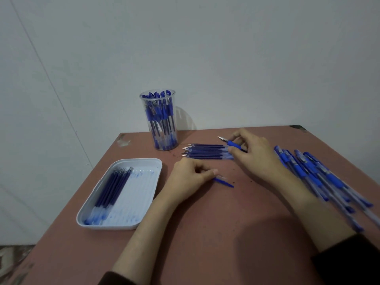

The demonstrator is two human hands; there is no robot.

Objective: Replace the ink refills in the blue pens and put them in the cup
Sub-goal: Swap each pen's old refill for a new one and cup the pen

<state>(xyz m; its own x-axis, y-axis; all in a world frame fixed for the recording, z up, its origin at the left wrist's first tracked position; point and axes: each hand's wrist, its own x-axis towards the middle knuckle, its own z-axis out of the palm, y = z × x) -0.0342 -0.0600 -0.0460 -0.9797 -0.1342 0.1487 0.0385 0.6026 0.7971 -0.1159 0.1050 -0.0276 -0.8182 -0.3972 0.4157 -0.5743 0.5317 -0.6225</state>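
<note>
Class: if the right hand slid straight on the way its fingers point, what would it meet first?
The right hand points left, so it would first meet the row of loose refills lying at its fingertips; whether they touch is unclear. The cup stands further along, probably slightly off that line.

Plain room, kind unclear: bare white wall (226,58), worn reddish table (205,233).

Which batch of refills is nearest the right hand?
The row loose on the table beside the cup, by the right hand; the other refills lie in the white tray.
</note>
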